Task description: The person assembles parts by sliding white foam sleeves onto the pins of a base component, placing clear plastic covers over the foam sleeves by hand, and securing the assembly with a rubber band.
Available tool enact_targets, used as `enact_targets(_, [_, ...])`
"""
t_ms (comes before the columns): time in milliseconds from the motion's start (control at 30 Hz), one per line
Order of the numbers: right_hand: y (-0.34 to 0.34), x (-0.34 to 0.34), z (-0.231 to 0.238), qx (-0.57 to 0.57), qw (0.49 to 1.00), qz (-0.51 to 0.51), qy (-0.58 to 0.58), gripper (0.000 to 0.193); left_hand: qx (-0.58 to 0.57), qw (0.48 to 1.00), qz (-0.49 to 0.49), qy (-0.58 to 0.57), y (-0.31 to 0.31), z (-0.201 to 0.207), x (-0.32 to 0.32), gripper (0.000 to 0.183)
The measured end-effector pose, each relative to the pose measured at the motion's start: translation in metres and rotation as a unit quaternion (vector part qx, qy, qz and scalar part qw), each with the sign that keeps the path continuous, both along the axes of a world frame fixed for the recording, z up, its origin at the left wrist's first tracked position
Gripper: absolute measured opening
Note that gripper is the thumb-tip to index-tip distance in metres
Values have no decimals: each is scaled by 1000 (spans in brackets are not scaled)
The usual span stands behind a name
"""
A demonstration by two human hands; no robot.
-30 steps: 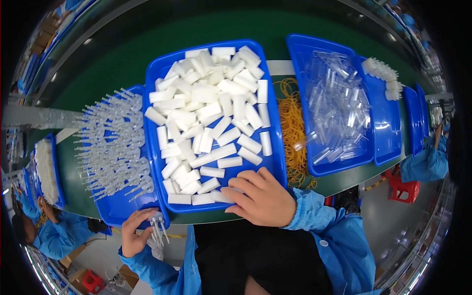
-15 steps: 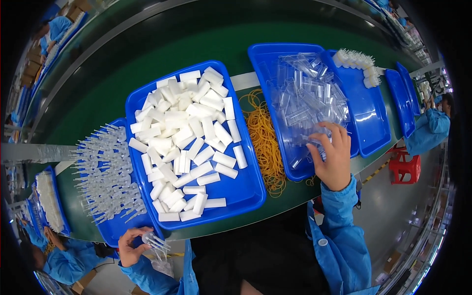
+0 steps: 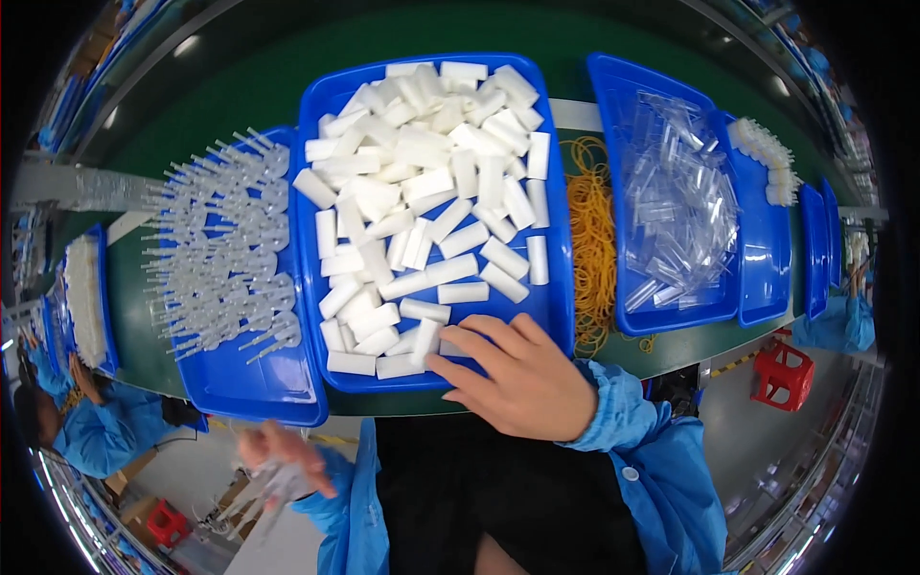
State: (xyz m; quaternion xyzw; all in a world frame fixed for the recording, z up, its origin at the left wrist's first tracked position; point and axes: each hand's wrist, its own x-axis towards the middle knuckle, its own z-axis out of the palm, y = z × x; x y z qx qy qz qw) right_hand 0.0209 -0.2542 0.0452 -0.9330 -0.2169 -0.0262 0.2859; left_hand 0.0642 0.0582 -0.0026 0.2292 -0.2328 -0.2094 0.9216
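While the left hand was a blur, the right one had clearly switched trays:

Right hand (image 3: 517, 379): half a second earlier it was over the clear sleeves, right of frame; now it sat bottom centre, fingers spread, tips touching the white blocks (image 3: 431, 211) at the near edge of the middle blue tray (image 3: 561, 326). Nothing pinched yet, looked like it had come back for a block.

Left hand (image 3: 278, 465): lower left, off the table edge, motion-blurred, gripping a small bunch of clear droppers (image 3: 254, 498); exact finger state, can't tell.

Left tray (image 3: 254, 388): heaped with clear droppers.

Orange rubber bands (image 3: 589, 240): between the middle and right trays.

Clear sleeves (image 3: 676, 201): right tray, untouched now.
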Motion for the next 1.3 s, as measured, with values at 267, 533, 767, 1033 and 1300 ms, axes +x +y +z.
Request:
enact_targets(267, [22, 19, -17, -71, 995, -56, -47, 49, 220, 966, 67, 115, -80, 14, -19, 53])
enact_targets(533, [0, 17, -19, -2, 998, -62, 11, 31, 305, 931, 99, 174, -105, 26, -12, 62])
enact_targets(767, [-38, 1, 2, 310, 944, -71, 90, 26, 313, 935, 128, 105, -104, 24, -15, 57])
enact_targets(1033, [-34, -23, -9, 642, 728, -140, 192, 16, 374, 916, 145, 16, -113, 25, -16, 56])
enact_targets(1300, [-31, -22, -9, 629, 737, -169, 181, 8, 419, 897, 138, -31, -118, 28, -19, 54])
